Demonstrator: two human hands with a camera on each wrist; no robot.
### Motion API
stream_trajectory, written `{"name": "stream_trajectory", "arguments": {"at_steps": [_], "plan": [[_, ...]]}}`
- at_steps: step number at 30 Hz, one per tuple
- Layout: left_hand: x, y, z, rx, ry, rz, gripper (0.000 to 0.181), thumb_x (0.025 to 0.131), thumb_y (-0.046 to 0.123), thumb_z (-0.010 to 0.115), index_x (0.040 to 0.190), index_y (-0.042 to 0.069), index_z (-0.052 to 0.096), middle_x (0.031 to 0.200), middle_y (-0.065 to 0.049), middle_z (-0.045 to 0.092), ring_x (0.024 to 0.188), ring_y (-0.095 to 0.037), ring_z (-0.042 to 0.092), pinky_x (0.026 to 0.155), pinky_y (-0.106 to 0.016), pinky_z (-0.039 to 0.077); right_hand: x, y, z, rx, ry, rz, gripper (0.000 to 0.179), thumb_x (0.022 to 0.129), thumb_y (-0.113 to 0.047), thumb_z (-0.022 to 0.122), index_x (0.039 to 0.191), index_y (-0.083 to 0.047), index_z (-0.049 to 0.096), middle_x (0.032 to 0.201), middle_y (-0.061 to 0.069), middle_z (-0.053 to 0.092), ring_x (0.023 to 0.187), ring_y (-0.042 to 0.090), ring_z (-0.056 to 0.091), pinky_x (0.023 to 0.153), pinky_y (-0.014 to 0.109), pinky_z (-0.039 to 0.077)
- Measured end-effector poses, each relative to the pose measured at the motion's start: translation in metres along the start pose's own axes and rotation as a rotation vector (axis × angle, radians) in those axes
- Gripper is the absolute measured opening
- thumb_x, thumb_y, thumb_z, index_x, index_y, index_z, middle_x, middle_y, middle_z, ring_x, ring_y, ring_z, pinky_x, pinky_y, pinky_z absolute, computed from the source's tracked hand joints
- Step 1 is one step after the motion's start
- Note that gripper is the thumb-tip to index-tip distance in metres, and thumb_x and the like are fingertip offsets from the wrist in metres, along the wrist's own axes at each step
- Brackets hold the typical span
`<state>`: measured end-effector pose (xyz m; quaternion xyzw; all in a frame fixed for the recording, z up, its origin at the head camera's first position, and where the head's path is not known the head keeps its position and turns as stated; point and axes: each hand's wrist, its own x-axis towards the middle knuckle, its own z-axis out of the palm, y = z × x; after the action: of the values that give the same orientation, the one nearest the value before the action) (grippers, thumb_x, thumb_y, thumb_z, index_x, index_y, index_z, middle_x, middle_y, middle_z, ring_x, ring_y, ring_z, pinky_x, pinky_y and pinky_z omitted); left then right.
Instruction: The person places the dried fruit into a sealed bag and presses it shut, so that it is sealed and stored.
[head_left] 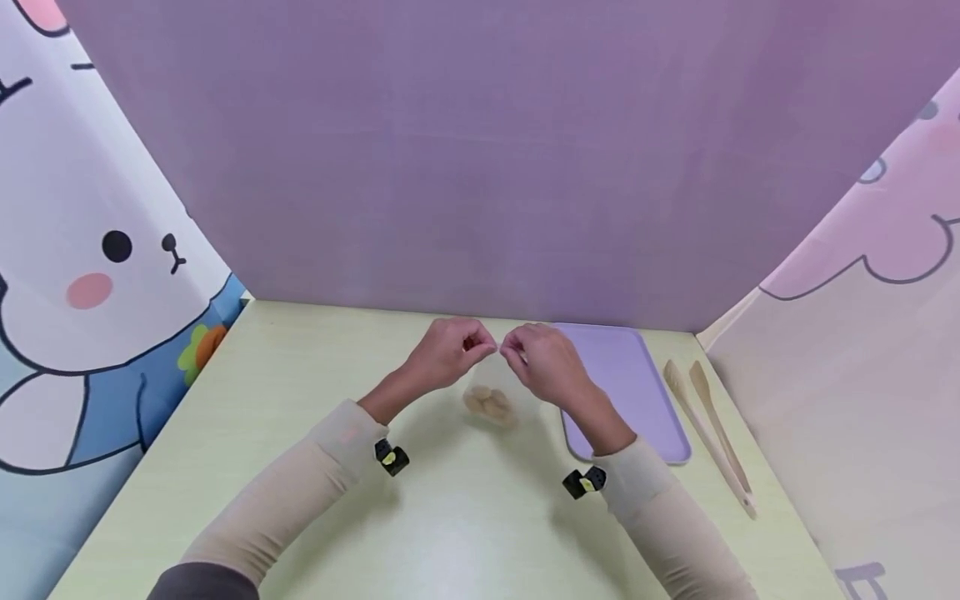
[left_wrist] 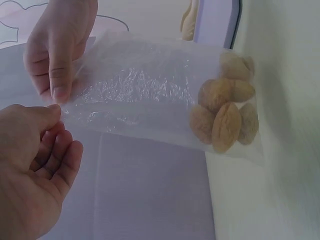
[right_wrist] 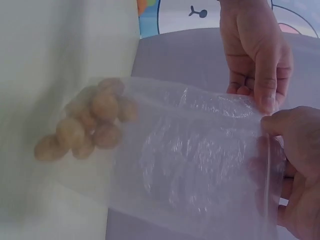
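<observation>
A clear zip bag [right_wrist: 195, 145] hangs above the table, with several brown walnuts [left_wrist: 226, 125] gathered at its bottom. My left hand [head_left: 453, 350] pinches the top edge of the bag between thumb and index finger. Close beside it, fingertips nearly touching, my right hand [head_left: 551, 362] pinches the same edge. In the right wrist view the zip strip runs along the top by the right fingers. Whether the bag's mouth is sealed there I cannot tell.
A purple tray [head_left: 622, 383] lies on the pale table [head_left: 300, 367], to the right of and partly behind my right arm. Two wooden utensils [head_left: 712, 442] lie beyond it near the table's right edge. A purple panel [head_left: 480, 167] stands along the back.
</observation>
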<state>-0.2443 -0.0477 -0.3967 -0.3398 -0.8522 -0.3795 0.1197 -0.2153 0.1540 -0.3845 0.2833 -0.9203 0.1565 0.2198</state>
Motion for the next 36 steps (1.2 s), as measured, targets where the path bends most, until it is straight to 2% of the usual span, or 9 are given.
{"name": "stream_trajectory", "arguments": {"at_steps": [7,17,24,36], "plan": [[0.001,0.003,-0.001,0.010,0.000,0.020,0.007,0.093,0.016,0.075,0.089,0.010,0.073,0.077,0.001,0.069,0.070,-0.006,0.058,0.065,-0.020,0.049,-0.004,0.006,-0.002,-0.001,-0.028,0.031,0.007,0.091,-0.013,0.067,0.085,-0.009,0.070,0.077,0.000,0.066,0.073,0.017,0.057,0.065,0.033,0.049],[0.001,0.008,-0.008,0.024,0.000,0.013,0.008,0.094,0.017,0.073,0.092,0.009,0.073,0.079,0.000,0.067,0.071,-0.008,0.057,0.065,-0.021,0.049,-0.013,0.013,-0.011,0.009,-0.039,0.061,0.007,0.092,-0.016,0.069,0.088,-0.011,0.070,0.085,0.002,0.070,0.081,0.019,0.063,0.069,0.036,0.054],[0.000,0.012,-0.011,0.028,0.014,0.015,0.009,0.096,0.016,0.071,0.094,0.008,0.073,0.081,-0.002,0.066,0.073,-0.010,0.057,0.065,-0.022,0.049,-0.019,0.020,-0.017,0.023,-0.046,0.089,0.006,0.093,-0.017,0.068,0.090,-0.012,0.070,0.090,0.002,0.072,0.087,0.020,0.066,0.074,0.038,0.056],[-0.004,0.009,-0.017,0.022,0.067,0.008,0.009,0.097,0.016,0.070,0.096,0.007,0.072,0.084,-0.004,0.067,0.072,-0.012,0.058,0.062,-0.022,0.049,-0.030,0.032,-0.027,0.046,-0.009,0.081,0.005,0.093,-0.014,0.069,0.089,-0.012,0.068,0.087,0.003,0.068,0.084,0.019,0.064,0.073,0.038,0.054]]}}
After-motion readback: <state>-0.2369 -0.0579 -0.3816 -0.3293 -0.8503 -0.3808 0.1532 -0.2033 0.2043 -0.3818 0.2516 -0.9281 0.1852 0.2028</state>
